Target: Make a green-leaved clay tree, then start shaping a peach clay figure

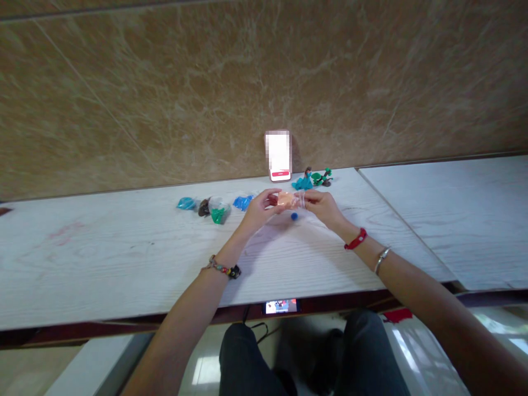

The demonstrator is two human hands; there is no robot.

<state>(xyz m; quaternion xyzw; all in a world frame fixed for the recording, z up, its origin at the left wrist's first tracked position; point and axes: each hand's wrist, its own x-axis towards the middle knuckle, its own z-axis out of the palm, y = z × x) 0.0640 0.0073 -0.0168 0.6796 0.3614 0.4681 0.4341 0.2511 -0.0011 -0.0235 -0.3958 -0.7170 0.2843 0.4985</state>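
The orange packet (287, 200) is held between both hands, over the rear half of the table (124, 264); whether it touches the surface cannot be told. The left hand (260, 210) pinches the packet's left end; the right hand (326, 208) pinches its clear right end. This two-ended grip likely keeps the soft film steady and taut.

A small blue ball (294, 216) lies just below the packet, clear of the fingers. To the left, the blue packet (243, 202), green packet (218, 214), brown packet (204, 207) and teal packet (186, 203) form a loose row, presumably for easy reach. Behind the right hand stand a teal figure (303, 181) and a green tree model (323, 177), apparently set back from the working area. The phone (279, 157) leans against the wall (185, 99), its screen angled for viewing.
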